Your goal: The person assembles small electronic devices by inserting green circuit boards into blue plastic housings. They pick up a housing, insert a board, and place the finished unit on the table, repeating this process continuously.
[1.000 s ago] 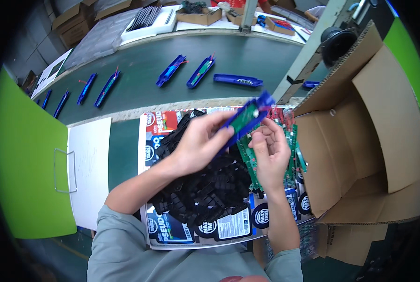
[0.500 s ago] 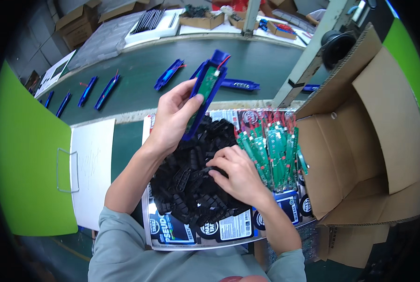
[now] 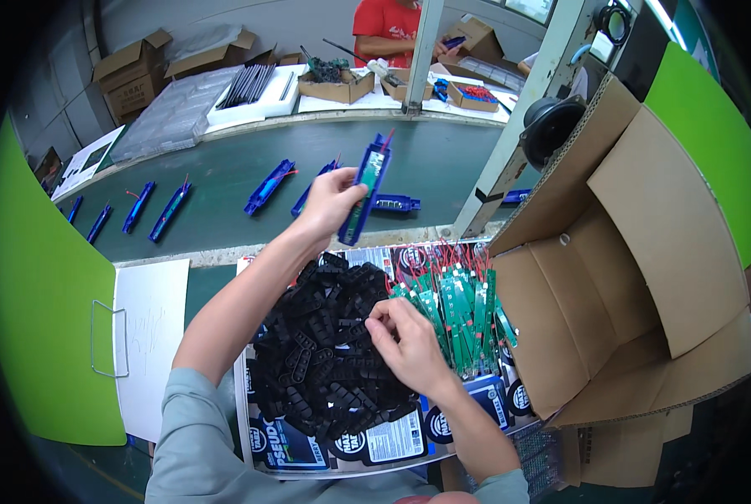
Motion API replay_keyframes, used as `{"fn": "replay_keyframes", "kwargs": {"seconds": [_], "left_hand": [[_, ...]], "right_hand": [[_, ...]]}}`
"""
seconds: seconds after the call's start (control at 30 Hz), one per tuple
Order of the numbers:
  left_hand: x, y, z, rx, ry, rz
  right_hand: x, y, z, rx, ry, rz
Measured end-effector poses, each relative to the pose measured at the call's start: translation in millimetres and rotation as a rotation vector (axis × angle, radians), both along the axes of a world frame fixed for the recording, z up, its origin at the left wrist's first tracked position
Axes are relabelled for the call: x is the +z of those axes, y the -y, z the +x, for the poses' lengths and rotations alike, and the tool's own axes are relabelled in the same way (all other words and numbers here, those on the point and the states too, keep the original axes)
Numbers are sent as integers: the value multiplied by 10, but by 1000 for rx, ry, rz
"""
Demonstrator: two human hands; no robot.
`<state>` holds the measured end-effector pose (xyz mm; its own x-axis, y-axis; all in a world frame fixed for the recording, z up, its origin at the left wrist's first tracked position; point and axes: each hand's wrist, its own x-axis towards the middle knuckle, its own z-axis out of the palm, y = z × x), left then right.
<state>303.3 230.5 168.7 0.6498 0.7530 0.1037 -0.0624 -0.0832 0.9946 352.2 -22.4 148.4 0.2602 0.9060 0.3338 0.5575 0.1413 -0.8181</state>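
My left hand [image 3: 335,202] is closed around a long blue plastic housing [image 3: 374,172], held tilted over the near edge of the green conveyor belt. Inside that housing lies a narrow green circuit board [image 3: 367,175], and a red wire sticks up at its top end. Below, a heap of black plastic pieces [image 3: 329,336] covers the middle of the tray-like work surface. Over the heap's right side, my right hand [image 3: 409,344] has thumb and fingers drawn together; what they hold, if anything, is hidden. Beside it lies a pile of green circuit boards [image 3: 463,315] with red wires.
Several blue housings [image 3: 171,212] lie along the conveyor belt [image 3: 224,197]. An open cardboard box [image 3: 635,353] stands at the right, near a metal post [image 3: 493,181]. Green panels flank both sides. Across the belt, a person in a red shirt [image 3: 385,29] works behind small parts boxes [image 3: 337,88].
My view has tipped up, bringing the person in red into sight. My left hand has moved farther out with the blue housing. The right hand's fingers have come up from among the black pieces.
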Motion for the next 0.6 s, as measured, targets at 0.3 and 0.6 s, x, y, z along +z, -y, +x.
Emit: {"fn": "replay_keyframes", "kwargs": {"seconds": [0.3,0.6], "left_hand": [[-239,-303,1294,10,-216,-3],[-443,-270,2231,109,-502,124]], "right_hand": [[-248,-86,-137,-115,-362,8],[-274,-108,-143,-77,-236,21]]}}
